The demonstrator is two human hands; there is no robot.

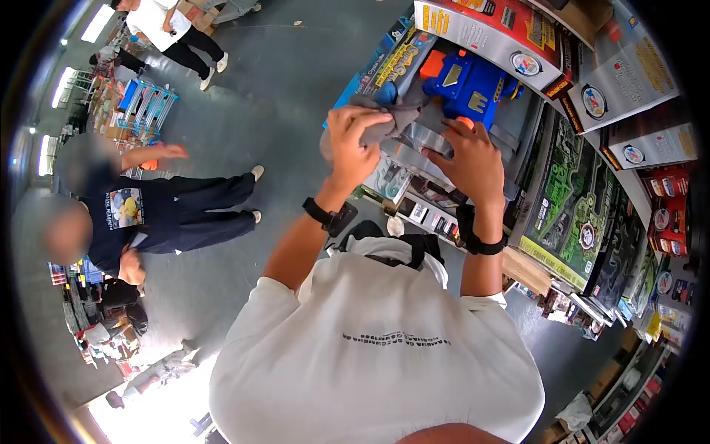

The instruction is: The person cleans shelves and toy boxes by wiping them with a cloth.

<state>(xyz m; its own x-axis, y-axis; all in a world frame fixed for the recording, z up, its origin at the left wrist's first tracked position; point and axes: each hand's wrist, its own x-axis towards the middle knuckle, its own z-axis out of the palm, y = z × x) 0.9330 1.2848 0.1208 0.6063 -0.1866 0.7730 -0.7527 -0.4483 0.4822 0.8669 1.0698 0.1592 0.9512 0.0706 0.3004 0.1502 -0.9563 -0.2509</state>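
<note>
A grey cloth (381, 127) is bunched in my left hand (353, 144), whose fingers are closed round it. Just beyond it, on a shelf, lies a blue toy blaster (467, 87) with orange parts. My right hand (473, 159) is at the near end of the blaster, fingers apart and curved, fingertips by an orange piece (464, 123). Whether they touch it I cannot tell. A boxed toy (399, 61) with yellow lettering stands at the left of the blaster.
Large toy boxes (495, 37) are stacked above and to the right, with a green-printed box (569, 200) close to my right arm. Lower shelves hold small packages (429, 216). A person in dark clothes (185, 207) stands at the left; another (174, 29) is farther off near a blue cart (148, 107).
</note>
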